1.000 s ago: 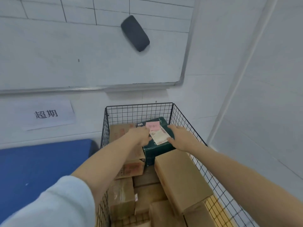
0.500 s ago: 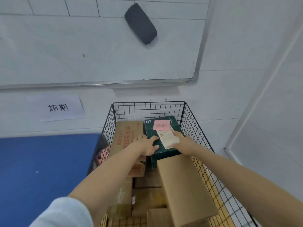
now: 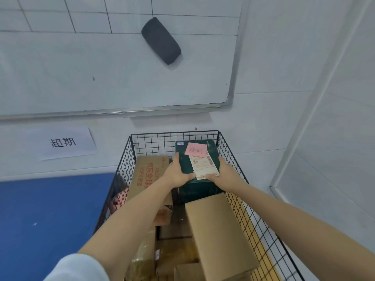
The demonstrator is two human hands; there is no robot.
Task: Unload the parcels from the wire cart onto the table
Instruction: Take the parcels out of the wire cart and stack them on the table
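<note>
White wall (image 3: 263,118) behind wire cart (image 3: 174,132); left hand (image 3: 178,173) and right hand (image 3: 227,173), grip clamped on side edges of green parcel (image 3: 183,159)

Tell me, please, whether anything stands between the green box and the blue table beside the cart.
Yes: the printed brown carton lies just left of the green box, and the wire cart's left wall rises before the blue table.

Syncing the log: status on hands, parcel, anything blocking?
Hands: left hand and right hand grip the green box, one per side. Box not yet out of the wire cart; long brown box lies close in front.
</note>
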